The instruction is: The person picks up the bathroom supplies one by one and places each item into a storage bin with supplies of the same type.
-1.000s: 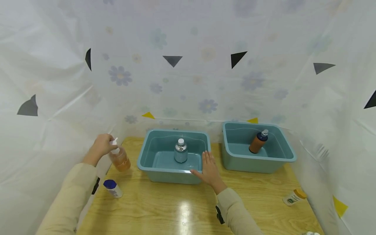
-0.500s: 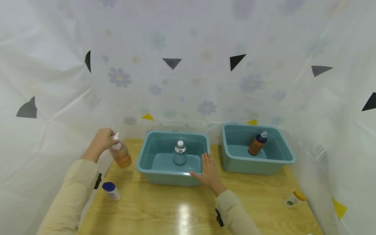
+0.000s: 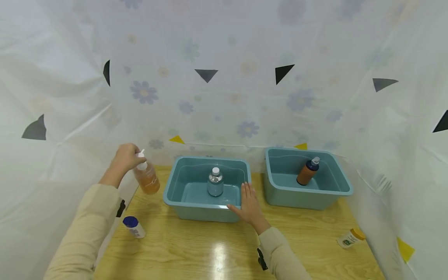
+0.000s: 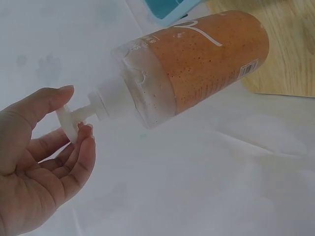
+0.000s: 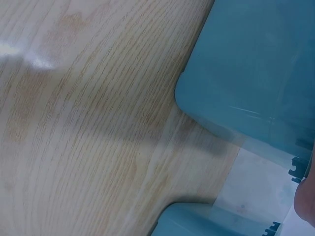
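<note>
My left hand (image 3: 123, 162) pinches the white pump head of a clear pump bottle (image 3: 149, 181) holding orange liquid. In the left wrist view the thumb and fingertips (image 4: 86, 132) close round the pump head, and the pump bottle (image 4: 206, 56) hangs tilted from it. My right hand (image 3: 250, 206) lies with straight fingers on the right front corner of the middle blue-green tub (image 3: 204, 213). Inside that tub stands a clear bottle with a white cap (image 3: 215, 184). Only a bit of the right hand (image 5: 306, 199) shows in the right wrist view.
A second blue-green tub (image 3: 297, 198) at the right contains a brown pump bottle (image 3: 306, 173). A blue-capped white bottle (image 3: 134, 227) stands at the left table edge, and an orange-capped bottle (image 3: 351, 238) at the right. White patterned sheeting (image 3: 245, 101) surrounds the wooden table (image 3: 189, 249).
My left hand has raised the orange pump bottle and carried it slightly right, towards the middle tub. The right hand stays on the tub's rim.
</note>
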Demonstrator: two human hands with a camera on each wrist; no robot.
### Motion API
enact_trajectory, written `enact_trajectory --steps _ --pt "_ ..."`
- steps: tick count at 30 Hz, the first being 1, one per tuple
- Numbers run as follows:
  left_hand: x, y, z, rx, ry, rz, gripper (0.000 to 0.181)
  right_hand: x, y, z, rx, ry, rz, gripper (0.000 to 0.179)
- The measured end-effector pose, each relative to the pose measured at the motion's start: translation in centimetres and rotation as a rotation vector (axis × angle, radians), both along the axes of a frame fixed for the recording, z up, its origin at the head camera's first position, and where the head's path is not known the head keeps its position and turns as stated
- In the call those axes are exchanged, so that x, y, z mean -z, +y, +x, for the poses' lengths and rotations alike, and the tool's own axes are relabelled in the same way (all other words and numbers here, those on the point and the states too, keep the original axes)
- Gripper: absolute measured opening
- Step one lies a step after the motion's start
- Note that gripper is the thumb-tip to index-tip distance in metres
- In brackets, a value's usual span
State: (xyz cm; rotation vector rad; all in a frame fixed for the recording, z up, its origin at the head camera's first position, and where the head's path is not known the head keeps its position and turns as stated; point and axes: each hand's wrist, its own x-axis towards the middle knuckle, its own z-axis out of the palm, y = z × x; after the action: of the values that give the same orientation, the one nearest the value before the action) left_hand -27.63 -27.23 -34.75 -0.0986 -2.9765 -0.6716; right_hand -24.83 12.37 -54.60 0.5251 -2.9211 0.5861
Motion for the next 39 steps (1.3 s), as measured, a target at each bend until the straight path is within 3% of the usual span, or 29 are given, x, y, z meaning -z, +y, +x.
enact_trajectory --steps 10,26,39 --pt "-1.5 1.1 -0.1 -0.008 0.044 0.013 0.027 0.1 0.1 -0.2 -0.005 -0.003 0.000 0.098" --pt "-1.8 2.7 -0.1 0.022 0.092 0.051 0.021 -0.2 0.1 -0.3 0.008 -0.067 0.008 0.099" --pt "-2.3 4.8 -0.6 0.022 0.076 0.074 0.028 0.0 0.0 -0.2 0.015 -0.068 0.008 0.097"
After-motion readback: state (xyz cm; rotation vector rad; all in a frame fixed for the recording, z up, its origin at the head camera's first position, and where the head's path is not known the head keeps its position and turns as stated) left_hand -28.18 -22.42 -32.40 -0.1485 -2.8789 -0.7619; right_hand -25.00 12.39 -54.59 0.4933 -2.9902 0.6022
